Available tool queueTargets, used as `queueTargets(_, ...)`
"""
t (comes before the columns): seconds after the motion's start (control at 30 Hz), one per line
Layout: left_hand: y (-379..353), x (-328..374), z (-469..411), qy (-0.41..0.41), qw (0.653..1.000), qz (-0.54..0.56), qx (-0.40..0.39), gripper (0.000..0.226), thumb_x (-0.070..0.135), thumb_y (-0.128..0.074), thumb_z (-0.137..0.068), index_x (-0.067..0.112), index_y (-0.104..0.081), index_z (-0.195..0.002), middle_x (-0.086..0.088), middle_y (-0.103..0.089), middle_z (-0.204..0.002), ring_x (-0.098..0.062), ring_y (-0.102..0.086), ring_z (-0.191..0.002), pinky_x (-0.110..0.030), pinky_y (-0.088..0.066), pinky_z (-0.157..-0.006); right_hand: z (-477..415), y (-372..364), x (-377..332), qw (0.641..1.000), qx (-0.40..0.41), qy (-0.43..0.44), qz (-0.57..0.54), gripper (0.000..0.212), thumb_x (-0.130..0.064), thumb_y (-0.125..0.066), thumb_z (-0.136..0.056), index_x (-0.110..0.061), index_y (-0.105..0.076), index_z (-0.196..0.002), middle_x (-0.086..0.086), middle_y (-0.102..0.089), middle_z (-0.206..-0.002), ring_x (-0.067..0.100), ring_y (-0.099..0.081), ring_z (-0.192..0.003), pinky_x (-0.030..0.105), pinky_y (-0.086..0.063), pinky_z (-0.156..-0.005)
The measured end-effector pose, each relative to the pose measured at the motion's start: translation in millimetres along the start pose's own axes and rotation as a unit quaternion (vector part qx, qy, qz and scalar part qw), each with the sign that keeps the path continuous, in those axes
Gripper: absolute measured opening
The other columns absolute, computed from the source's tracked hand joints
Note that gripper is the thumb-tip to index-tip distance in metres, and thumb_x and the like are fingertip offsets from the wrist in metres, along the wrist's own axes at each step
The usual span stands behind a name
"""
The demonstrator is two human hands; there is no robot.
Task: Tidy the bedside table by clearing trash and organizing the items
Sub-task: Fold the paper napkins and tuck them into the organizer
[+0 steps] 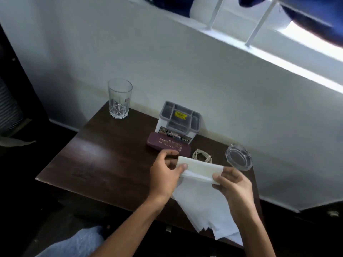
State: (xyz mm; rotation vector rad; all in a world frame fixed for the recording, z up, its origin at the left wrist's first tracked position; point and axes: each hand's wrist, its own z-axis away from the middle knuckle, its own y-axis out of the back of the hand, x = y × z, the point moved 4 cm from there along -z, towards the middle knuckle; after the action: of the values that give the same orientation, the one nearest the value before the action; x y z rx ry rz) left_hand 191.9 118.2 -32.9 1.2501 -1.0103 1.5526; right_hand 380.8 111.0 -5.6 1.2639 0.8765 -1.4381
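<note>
Nearest the camera, a white tissue sheet (204, 201) hangs from both hands over the front right part of the dark wooden bench (104, 160), its lower edge draping past the bench's front edge. The left hand (165, 175) pinches the sheet's upper left corner, thumb closed on top and fingers curled behind. The right hand (233, 184) grips the upper right corner likewise, thumb and fingers closed on the paper. The top portion is turned over into a narrow band whose long axis runs left to right between the two hands; judged from this, a fold is in progress and the next move turns on bringing that band down along the same axis. Both hands are equally engaged; neither is free. Beyond the hands, well apart from the sheet, lie a maroon case (167, 145) just before a grey-lidded organiser box (179, 117), a coiled cable (201, 155) and a glass ashtray (239, 158) to the right. A clear tumbler (119, 99) stands upright at the far left corner.
</note>
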Motion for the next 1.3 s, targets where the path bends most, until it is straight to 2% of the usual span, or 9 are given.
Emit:
queueTargets(0.13,12,4,-3,0.032,0.984,0.154,0.084,0.023,0.007,-0.067,-0.083,0.025,-0.057,-0.094,-0.003,-0.071,-0.086,-0.016,-0.070,-0.081,-0.029,-0.056,-0.068,-14,-20,-28,0.998,0.018,0.057,0.017,0.019,0.013,-0.063,-0.078,-0.005,-0.063,-0.083,0.008,-0.070,-0.070,0.026,-0.062,-0.070,0.020,-0.054,-0.053)
queueTargets(0.23,20,3,-3,0.059,0.972,0.186,0.130,0.016,0.010,-0.048,-0.094,0.023,-0.056,-0.099,-0.001,-0.070,-0.089,-0.014,-0.068,-0.082,-0.026,-0.052,-0.068,-56,-40,-70,0.983,0.038,0.146,0.107,0.021,0.009,-0.064,-0.078,-0.011,-0.063,-0.081,0.013,-0.067,-0.078,0.029,-0.062,-0.073,0.032,-0.056,-0.060)
queueTargets(0.3,22,1,-5,0.074,0.967,0.195,0.145,0.020,0.012,-0.039,-0.097,0.021,-0.056,-0.096,-0.003,-0.070,-0.089,-0.017,-0.066,-0.082,-0.028,-0.049,-0.069,-85,-57,-104,0.949,0.060,0.238,0.197,0.020,0.003,-0.066,-0.075,-0.016,-0.063,-0.082,0.011,-0.067,-0.079,0.029,-0.063,-0.072,0.040,-0.055,-0.067)
queueTargets(0.4,19,3,-6,0.092,0.966,0.197,0.139,0.027,0.013,-0.035,-0.099,0.020,-0.058,-0.089,-0.004,-0.070,-0.084,-0.019,-0.065,-0.078,-0.029,-0.048,-0.067,-117,-85,-146,0.891,0.084,0.327,0.302,0.023,0.003,-0.062,-0.075,-0.008,-0.067,-0.095,0.008,-0.065,-0.083,0.020,-0.059,-0.074,0.027,-0.048,-0.068)
queueTargets(0.57,18,2,-7,0.113,0.967,0.192,0.122,0.028,0.010,-0.037,-0.097,0.014,-0.061,-0.084,-0.005,-0.070,-0.079,-0.018,-0.064,-0.074,-0.028,-0.047,-0.065,-154,-123,-162,0.837,0.061,0.324,0.437,0.032,0.001,-0.053,-0.077,-0.011,-0.066,-0.103,0.009,-0.069,-0.102,0.027,-0.061,-0.095,0.032,-0.049,-0.080)
queueTargets(0.77,19,1,-8,0.131,0.967,0.187,0.110,0.028,0.011,-0.038,-0.097,0.014,-0.062,-0.084,-0.004,-0.071,-0.079,-0.016,-0.064,-0.074,-0.026,-0.046,-0.064,-162,-148,-140,0.758,-0.018,0.330,0.562,0.033,-0.004,-0.048,-0.081,-0.020,-0.063,-0.106,0.011,-0.061,-0.104,0.029,-0.057,-0.091,0.025,-0.035,-0.072)
queueTargets(0.93,19,2,-7,0.139,0.968,0.183,0.102,0.028,0.011,-0.038,-0.096,0.014,-0.063,-0.085,-0.005,-0.071,-0.080,-0.016,-0.064,-0.075,-0.025,-0.046,-0.064,-159,-163,-126,0.722,-0.054,0.331,0.606,0.032,-0.005,-0.047,-0.083,-0.018,-0.061,-0.108,0.013,-0.056,-0.106,0.033,-0.057,-0.091,0.027,-0.034,-0.072)
queueTargets(1.17,17,1,-7,0.149,0.968,0.180,0.090,0.027,0.011,-0.038,-0.096,0.013,-0.063,-0.086,-0.004,-0.071,-0.079,-0.016,-0.064,-0.075,-0.025,-0.047,-0.065,-166,-160,-98,0.735,-0.067,0.292,0.609,0.031,-0.006,-0.049,-0.083,-0.015,-0.061,-0.109,0.015,-0.060,-0.109,0.031,-0.055,-0.101,0.031,-0.038,-0.075)
queueTargets(1.3,15,-2,-8,0.154,0.969,0.176,0.084,0.027,0.010,-0.038,-0.096,0.014,-0.063,-0.084,-0.004,-0.071,-0.079,-0.016,-0.064,-0.075,-0.024,-0.046,-0.063,-172,-151,-88,0.770,-0.069,0.273,0.572,0.034,-0.015,-0.056,-0.087,-0.017,-0.060,-0.120,0.010,-0.064,-0.114,0.026,-0.051,-0.113,0.034,-0.043,-0.086)
